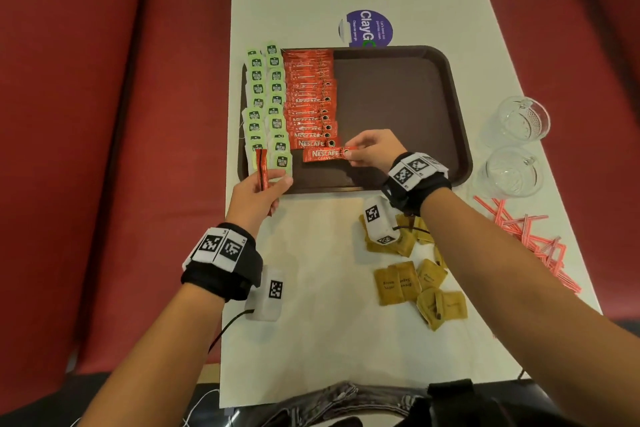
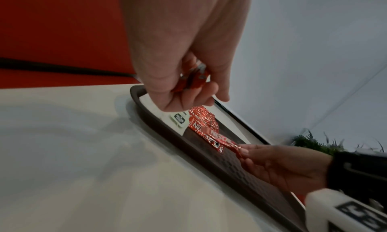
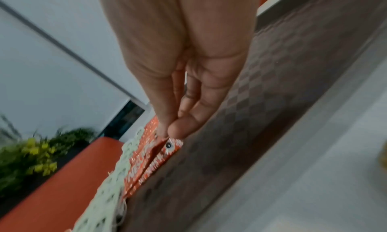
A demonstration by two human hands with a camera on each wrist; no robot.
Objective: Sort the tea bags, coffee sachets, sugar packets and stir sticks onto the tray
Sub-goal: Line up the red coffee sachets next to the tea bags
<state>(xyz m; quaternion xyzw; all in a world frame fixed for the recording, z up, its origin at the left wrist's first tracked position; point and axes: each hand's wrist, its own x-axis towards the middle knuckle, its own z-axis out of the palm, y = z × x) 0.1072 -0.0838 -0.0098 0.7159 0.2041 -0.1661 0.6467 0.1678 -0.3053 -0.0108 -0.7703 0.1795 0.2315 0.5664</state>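
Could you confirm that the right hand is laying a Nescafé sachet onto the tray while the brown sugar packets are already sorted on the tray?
Not quite: the head view shows the brown sugar packets lying on the white table, not on the tray. The right hand is indeed placing a Nescafé sachet there.

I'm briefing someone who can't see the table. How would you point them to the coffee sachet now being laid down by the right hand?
Start at the brown tray; beside its green tea bags runs a column of red coffee sachets. At the column's near end lies the sachet being placed. It alone is pinched at one end by the right hand and sits apart from the overlapped row.
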